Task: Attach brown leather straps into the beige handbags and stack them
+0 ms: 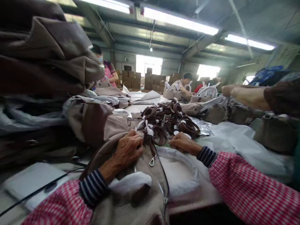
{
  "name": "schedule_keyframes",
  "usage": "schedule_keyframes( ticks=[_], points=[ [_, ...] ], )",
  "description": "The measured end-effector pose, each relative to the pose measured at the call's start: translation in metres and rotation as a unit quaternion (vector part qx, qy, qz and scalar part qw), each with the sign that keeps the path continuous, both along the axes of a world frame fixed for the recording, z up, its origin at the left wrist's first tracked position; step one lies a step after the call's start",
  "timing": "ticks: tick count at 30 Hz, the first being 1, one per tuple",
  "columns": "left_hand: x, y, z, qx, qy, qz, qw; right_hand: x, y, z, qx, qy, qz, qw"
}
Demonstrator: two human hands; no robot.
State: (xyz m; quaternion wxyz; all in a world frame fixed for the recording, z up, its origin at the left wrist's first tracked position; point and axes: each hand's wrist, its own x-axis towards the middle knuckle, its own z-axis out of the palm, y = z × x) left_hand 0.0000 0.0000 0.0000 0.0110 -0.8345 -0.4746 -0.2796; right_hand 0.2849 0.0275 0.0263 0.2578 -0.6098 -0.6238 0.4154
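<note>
A beige-brown fabric bag [147, 193] lies in front of me, its zip edge running down the right side. My left hand [129, 150] rests on its upper part, fingers curled over the fabric near the rim. A coiled brown strap [159, 135] with a white wrap lies just beyond, and its end with a silver snap hook [152, 161] hangs down onto the bag. Near the front of a heap of coiled straps [171, 114] is my right hand [184, 143], fingers drawn together; what they hold, if anything, is hidden.
Stacked bags [47, 59] tower at the left. Clear plastic wrapping [231, 137] spreads at the right, beside more bags [274, 134]. Another person's arm [249, 97] reaches in from the right. Other people work farther back, before cardboard boxes [153, 81].
</note>
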Motion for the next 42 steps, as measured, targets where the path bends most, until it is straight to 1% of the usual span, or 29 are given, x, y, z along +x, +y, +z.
schedule_keyframes(
  ticks=[5,11,15,23,26,29,31,33,35,37,39,42],
  points=[
    [0.004,-0.002,0.005,-0.001,-0.001,-0.001,1.0,-0.002,0.007,-0.006,-0.014,0.032,0.001,0.999],
    [0.004,-0.002,0.006,-0.01,0.0,0.008,1.0,-0.003,0.01,-0.028,-0.048,0.101,-0.009,0.994],
    [0.005,-0.003,0.008,-0.021,-0.003,0.01,1.0,-0.007,0.011,-0.036,-0.042,0.151,-0.03,0.987],
    [0.003,-0.002,0.005,-0.02,-0.01,0.007,1.0,-0.007,0.01,-0.04,0.005,0.187,-0.042,0.982],
    [0.002,-0.001,0.004,-0.017,-0.007,0.005,1.0,-0.002,0.002,-0.033,0.016,0.201,-0.05,0.978],
    [0.003,-0.001,0.005,-0.016,-0.008,0.007,1.0,0.004,-0.013,-0.013,0.048,0.218,-0.047,0.974],
    [0.003,-0.002,0.006,-0.017,-0.005,0.007,1.0,0.007,-0.026,0.005,0.076,0.212,-0.007,0.974],
    [0.004,-0.003,0.008,-0.018,0.004,0.001,1.0,0.006,-0.038,0.022,0.101,0.184,0.055,0.976],
    [0.004,-0.004,0.009,-0.02,0.006,-0.003,1.0,0.002,-0.048,0.031,0.107,0.15,0.106,0.977],
    [0.004,-0.004,0.01,-0.024,0.0,0.001,1.0,-0.006,-0.054,0.03,0.09,0.134,0.139,0.977],
    [0.004,-0.004,0.011,-0.026,0.0,0.004,1.0,-0.013,-0.056,0.023,0.076,0.123,0.162,0.976],
    [0.004,-0.005,0.013,-0.024,0.017,0.005,1.0,-0.019,-0.055,0.012,0.107,0.046,0.178,0.977]
  ],
)
